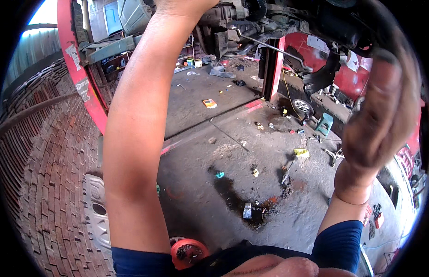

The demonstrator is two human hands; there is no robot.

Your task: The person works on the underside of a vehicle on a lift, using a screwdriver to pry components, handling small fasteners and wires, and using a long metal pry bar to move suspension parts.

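Observation:
Above me is the dark, greasy underside of a raised vehicle [316, 23], with a bent metal rod [265, 45] running below it. My left arm reaches up to the metal parts. Only the wrist and the base of my left hand [189, 3] show at the top edge, so its fingers and whatever they touch are out of sight. My right hand [380, 106] is raised at the right, beside a dark curved part of the vehicle. Its dirty fingers are stretched upward, slightly blurred, with nothing visible in them.
Red lift posts [78, 69] stand at left and behind. On the stained concrete floor lie a thin rod [229, 135], an orange box [210, 104] and scattered scraps. A red bowl of small parts [190, 254] is below. A green stool [324, 124] and a wheel [302, 107] are at right.

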